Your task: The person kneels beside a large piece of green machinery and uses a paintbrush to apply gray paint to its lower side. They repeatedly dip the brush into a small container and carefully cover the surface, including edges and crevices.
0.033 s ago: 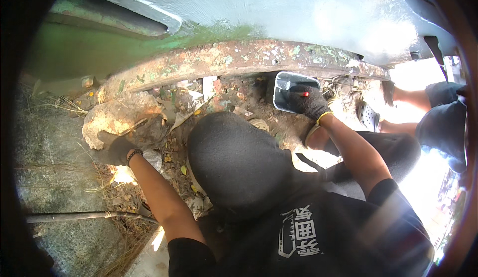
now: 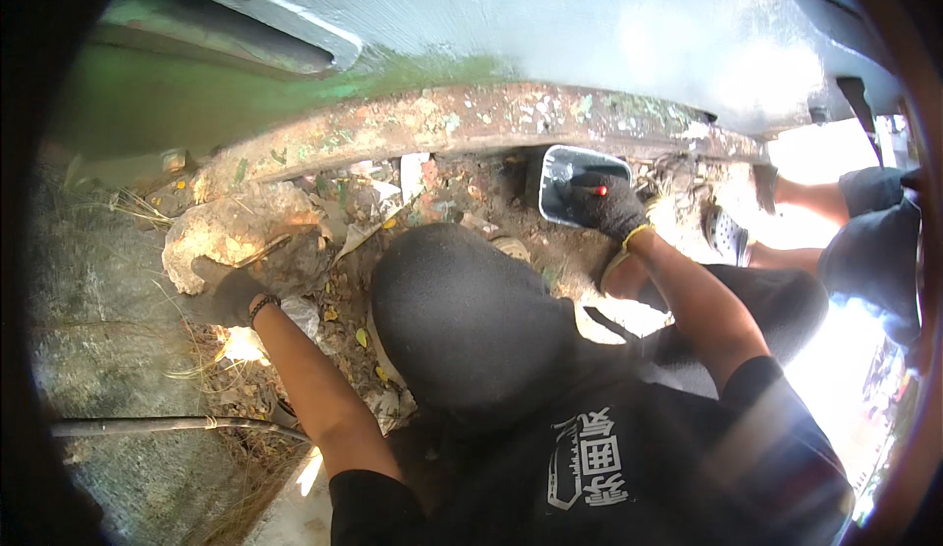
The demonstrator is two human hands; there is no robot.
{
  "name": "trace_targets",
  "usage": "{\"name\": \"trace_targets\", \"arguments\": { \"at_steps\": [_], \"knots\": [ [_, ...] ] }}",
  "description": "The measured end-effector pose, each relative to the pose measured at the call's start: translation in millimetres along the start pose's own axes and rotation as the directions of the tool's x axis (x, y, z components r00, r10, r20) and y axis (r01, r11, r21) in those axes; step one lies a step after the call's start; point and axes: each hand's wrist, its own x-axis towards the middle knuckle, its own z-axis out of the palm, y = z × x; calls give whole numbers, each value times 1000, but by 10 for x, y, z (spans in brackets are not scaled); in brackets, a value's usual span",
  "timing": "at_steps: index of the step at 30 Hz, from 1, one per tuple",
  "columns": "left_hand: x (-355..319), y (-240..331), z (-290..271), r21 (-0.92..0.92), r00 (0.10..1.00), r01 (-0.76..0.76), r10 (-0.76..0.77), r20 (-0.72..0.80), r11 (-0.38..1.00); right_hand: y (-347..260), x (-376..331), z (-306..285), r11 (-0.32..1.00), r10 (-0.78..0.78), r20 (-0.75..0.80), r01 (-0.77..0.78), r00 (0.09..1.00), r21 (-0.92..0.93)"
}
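Observation:
My right hand (image 2: 611,210), in a dark knit glove with a yellow cuff, is closed inside a small paint tub (image 2: 546,178) smeared with pale grey-blue paint. The red end of what looks like a paintbrush handle (image 2: 601,191) pokes out of the fist; its bristle end is hidden. At the left, my gloved left hand (image 2: 228,293) rests against a large pale, rough rock (image 2: 236,232), fingers laid on its side and holding nothing. A dark bracelet circles that wrist.
A wall (image 2: 589,35) with fresh-looking grey-blue paint and a green patch rises over a flaking concrete ledge (image 2: 413,124). Leaves and rubble cover the dirt. A dark pole (image 2: 177,426) lies near my left forearm. Another person's legs (image 2: 815,222) and clog (image 2: 727,237) are at the right.

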Motion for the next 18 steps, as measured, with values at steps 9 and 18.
{"name": "trace_targets", "arguments": {
  "at_steps": [9,18],
  "knots": [
    [49,86,-950,-862,900,333,-401,169,383,94,-298,-345,806,382,-193,-223,904,549],
    [161,175,359,-706,904,150,-384,-185,693,125,-870,-699,615,512,-118,-267,851,742]
  ]
}}
